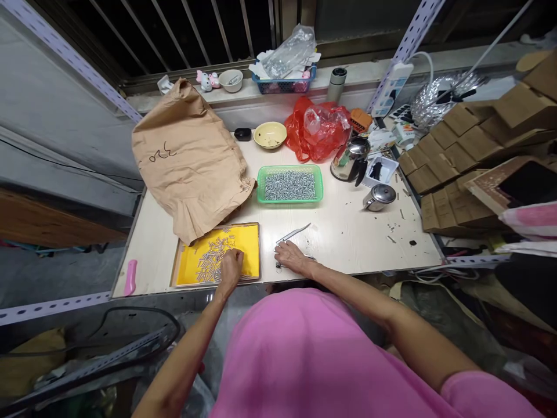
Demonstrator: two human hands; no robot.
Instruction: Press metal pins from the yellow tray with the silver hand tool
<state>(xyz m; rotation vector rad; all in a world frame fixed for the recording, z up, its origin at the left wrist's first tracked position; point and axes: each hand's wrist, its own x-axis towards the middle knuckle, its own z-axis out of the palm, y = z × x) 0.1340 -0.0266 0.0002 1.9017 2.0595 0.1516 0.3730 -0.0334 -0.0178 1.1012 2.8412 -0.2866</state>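
Head view, taken from the left: we see a pink handle [130, 277] near the left edge of the surface [343, 244], well apart from both hands. Next comes a brown paper bag [195, 159], its near end reaching the far left corner of a yellow tray [251, 255]. Small metal pins [210, 259] lie loose in the tray, pointing many ways, with no common long axis. Our left hand [231, 265] is over their right side, so the pins lie beneath it and to its left, and it is clearly the nearer hand. Its fingers curl in, but we cannot tell how fully this grip is closed, or whether it has hold of a pin.

Further right, a green basket [289, 169] full of similar pieces [290, 186] stands straight beyond our right hand [294, 258]. That hand lies low over a slim metal tool [299, 231], whose visible arm slants away from us and rightward. The palm hides this grip; we cannot tell whether it holds the tool. Rightmost, we note a kettle [348, 159] and a lidded metal pot [379, 198].
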